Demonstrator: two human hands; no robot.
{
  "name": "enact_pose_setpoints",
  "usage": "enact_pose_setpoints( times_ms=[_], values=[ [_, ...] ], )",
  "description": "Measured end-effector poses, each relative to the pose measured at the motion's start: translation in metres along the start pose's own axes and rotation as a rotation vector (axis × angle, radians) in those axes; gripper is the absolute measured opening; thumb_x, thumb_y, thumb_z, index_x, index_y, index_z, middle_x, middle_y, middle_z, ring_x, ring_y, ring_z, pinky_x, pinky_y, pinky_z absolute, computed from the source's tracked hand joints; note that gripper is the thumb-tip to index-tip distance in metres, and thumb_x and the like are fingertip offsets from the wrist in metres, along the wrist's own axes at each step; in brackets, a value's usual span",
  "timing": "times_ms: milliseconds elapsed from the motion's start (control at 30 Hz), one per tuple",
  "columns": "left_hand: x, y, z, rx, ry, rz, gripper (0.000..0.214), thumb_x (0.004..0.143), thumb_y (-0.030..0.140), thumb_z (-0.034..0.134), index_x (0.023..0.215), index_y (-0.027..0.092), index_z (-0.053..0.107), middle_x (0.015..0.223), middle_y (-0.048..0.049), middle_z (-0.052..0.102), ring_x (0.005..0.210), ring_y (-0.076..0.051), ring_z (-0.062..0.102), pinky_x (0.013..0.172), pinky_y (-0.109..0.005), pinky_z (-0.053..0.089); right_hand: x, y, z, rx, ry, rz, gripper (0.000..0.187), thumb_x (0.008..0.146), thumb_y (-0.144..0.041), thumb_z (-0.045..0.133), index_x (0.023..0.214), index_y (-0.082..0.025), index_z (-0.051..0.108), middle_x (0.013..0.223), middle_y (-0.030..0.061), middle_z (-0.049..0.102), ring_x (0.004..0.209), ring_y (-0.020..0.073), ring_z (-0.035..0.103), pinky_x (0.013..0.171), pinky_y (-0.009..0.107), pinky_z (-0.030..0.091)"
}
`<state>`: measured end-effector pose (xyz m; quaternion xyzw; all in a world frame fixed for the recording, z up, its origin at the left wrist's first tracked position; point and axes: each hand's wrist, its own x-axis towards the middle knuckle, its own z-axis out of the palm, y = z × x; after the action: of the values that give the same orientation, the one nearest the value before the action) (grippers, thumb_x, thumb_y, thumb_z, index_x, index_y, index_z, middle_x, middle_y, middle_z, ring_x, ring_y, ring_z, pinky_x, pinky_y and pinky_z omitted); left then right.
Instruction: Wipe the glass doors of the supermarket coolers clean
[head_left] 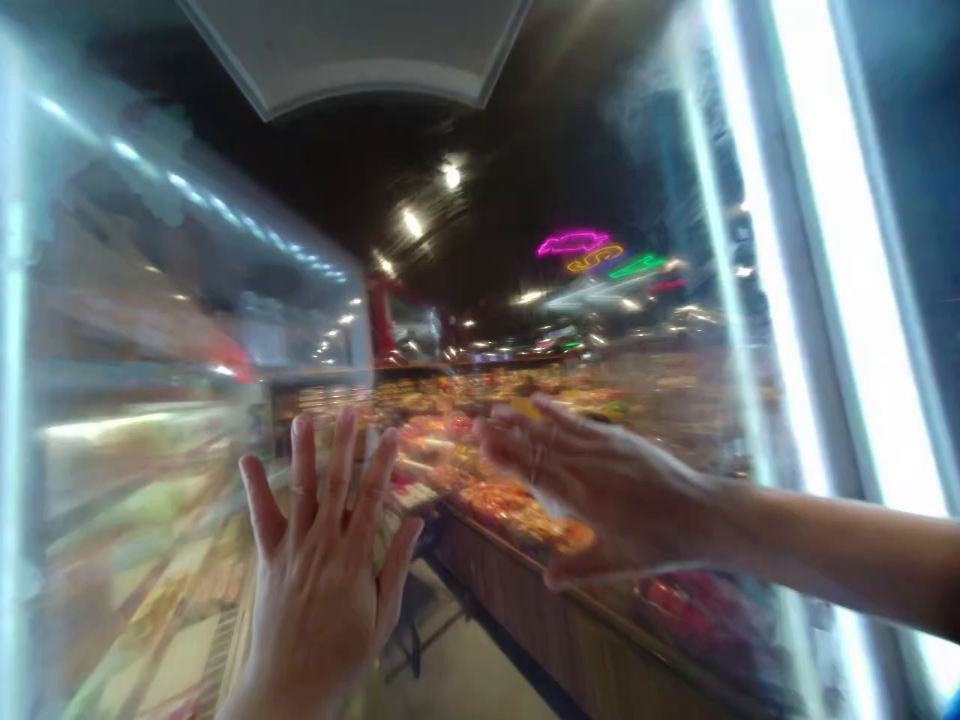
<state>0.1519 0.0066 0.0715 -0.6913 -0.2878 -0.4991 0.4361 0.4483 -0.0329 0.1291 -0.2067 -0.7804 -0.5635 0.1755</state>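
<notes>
Fingers (pixel 304 475) spread on left hand (pixel 319 585), extended on right hand (pixel 630 500), we are holding nothing; a careless swing could be bumping lights (pixel 861 300)

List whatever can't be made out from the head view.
All in the head view:
Goods at left: smeared by blur.
Piled goods: blurred, partly behind the right hand.
Left hand: forearm beyond it cut off by the bottom edge.
Neon signs: too small and blurred to read.
</notes>
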Motion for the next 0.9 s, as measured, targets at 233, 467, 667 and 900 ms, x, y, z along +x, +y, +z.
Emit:
enact_pose_setpoints(
  times_ms=[233, 467, 667, 900],
  values=[
    [0.023, 0.054, 0.019, -0.024, -0.018, 0.023, 0.081, 0.1, 0.04, 0.053, 0.167, 0.029, 0.011, 0.177, -0.0029, 0.0, 0.163, -0.031, -0.007, 0.131, -0.06, -0.009, -0.037, 0.019, -0.014, 0.013, -0.021, 0.033, 0.095, 0.098, -0.075, 0.032, 0.168, -0.018, 0.003, 0.172, 0.0066, 0.019, 0.161, 0.0216, 0.011, 0.132, 0.045, 0.015],
    [0.025, 0.076, 0.02, -0.001, -0.01, 0.014, 0.08, 0.1, 0.039, 0.053, 0.167, 0.028, 0.011, 0.177, -0.0025, -0.002, 0.164, -0.032, -0.007, 0.131, -0.059, -0.01, -0.083, 0.01, -0.012, 0.028, 0.004, 0.114, 0.085, 0.097, -0.066, 0.049, 0.167, -0.032, 0.013, 0.173, 0.0009, 0.019, 0.16, 0.0248, 0.011, 0.13, 0.055, 0.023],
    [0.018, 0.07, 0.014, 0.026, -0.012, -0.011, 0.08, 0.1, 0.035, 0.053, 0.167, 0.031, 0.01, 0.177, -0.0024, 0.0, 0.163, -0.032, -0.006, 0.131, -0.061, -0.008, -0.074, 0.026, -0.015, -0.015, 0.019, 0.141, 0.078, 0.104, -0.025, 0.044, 0.167, -0.019, -0.002, 0.169, 0.0034, 0.022, 0.159, 0.0168, 0.011, 0.133, 0.045, 0.016],
    [0.005, 0.041, 0.007, 0.075, -0.017, -0.03, 0.079, 0.1, 0.032, 0.053, 0.167, 0.027, 0.012, 0.177, -0.0052, 0.002, 0.164, -0.034, -0.004, 0.131, -0.062, -0.007, -0.031, 0.006, -0.005, 0.092, 0.04, -0.039, 0.079, 0.098, -0.025, 0.046, 0.167, -0.017, 0.007, 0.164, -0.0005, 0.035, 0.156, 0.0099, 0.023, 0.125, 0.024, 0.036]
  ],
)
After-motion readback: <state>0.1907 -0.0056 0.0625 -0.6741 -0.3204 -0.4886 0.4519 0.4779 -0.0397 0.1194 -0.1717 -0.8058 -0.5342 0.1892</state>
